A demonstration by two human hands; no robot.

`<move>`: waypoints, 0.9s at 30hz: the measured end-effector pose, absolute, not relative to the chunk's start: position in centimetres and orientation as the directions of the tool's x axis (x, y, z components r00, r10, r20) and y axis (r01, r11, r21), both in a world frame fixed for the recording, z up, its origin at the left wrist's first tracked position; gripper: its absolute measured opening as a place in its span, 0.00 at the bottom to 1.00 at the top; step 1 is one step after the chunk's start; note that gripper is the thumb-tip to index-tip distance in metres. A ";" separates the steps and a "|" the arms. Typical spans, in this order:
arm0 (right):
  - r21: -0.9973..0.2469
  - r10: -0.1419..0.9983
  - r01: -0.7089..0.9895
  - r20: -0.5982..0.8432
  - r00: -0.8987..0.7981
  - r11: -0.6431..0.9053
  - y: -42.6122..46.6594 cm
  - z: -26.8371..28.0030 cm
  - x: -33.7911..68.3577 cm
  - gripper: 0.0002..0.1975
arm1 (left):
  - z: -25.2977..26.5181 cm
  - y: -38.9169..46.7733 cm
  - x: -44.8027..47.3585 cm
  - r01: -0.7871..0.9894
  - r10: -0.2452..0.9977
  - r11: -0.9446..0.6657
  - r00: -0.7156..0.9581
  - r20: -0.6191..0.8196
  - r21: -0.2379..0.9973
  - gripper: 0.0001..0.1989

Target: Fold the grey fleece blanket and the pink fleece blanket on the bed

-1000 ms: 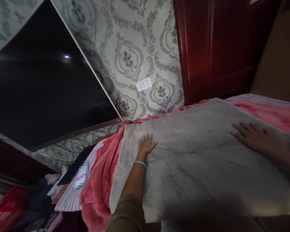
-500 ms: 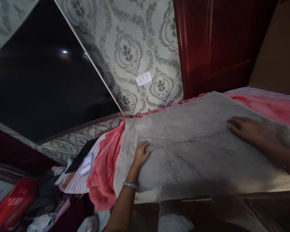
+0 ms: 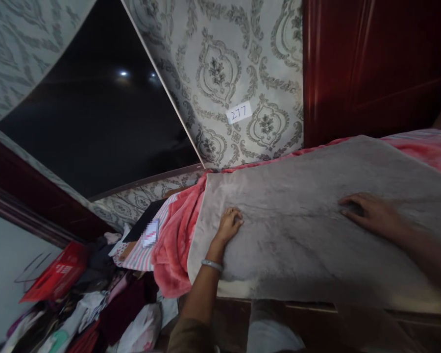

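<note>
A grey plush blanket [image 3: 297, 245] lies spread in front of me, with faint creases across its middle. On its left part rests my left hand [image 3: 230, 225], fingers loosely curled and a small gap between thumb and fingertips; a pale bracelet is on that wrist. My right hand [image 3: 371, 214] is low over the right part of the blanket, thumb and fingers apart in a C shape, nothing visible between them. Whether that hand presses on the cloth I cannot tell. A pink fleece blanket [image 3: 174, 240] shows from under the grey one at the left and along the back.
A large dark screen [image 3: 132, 122] leans into view at the left. Patterned wallpaper carries a paper marked 277 [image 3: 239, 113], beside a dark red wooden panel [image 3: 375, 73]. Clothes and bags, among them a red bag [image 3: 61, 274], are heaped low at the left.
The view has shifted left. My left hand's fingers have curled in more, and my right hand has moved left over the grey blanket, closer to the left hand.
</note>
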State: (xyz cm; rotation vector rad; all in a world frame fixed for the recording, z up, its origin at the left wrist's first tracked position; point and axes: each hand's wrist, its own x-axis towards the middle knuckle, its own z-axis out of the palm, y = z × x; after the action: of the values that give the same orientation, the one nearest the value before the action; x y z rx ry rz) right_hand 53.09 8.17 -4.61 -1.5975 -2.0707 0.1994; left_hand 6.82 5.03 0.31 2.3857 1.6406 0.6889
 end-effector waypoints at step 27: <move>-0.448 0.936 0.845 0.316 -0.156 0.293 7.6 -3.2 52.2 0.24 | 3.4 8.5 7.5 0.881 0.751 -0.474 0.397 0.527 0.013 0.09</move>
State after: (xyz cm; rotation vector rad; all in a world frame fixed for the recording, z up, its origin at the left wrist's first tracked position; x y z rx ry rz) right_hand 52.20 7.61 -3.17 -1.5840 -2.0331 0.2233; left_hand 7.54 8.50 3.45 2.8406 1.7046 0.8216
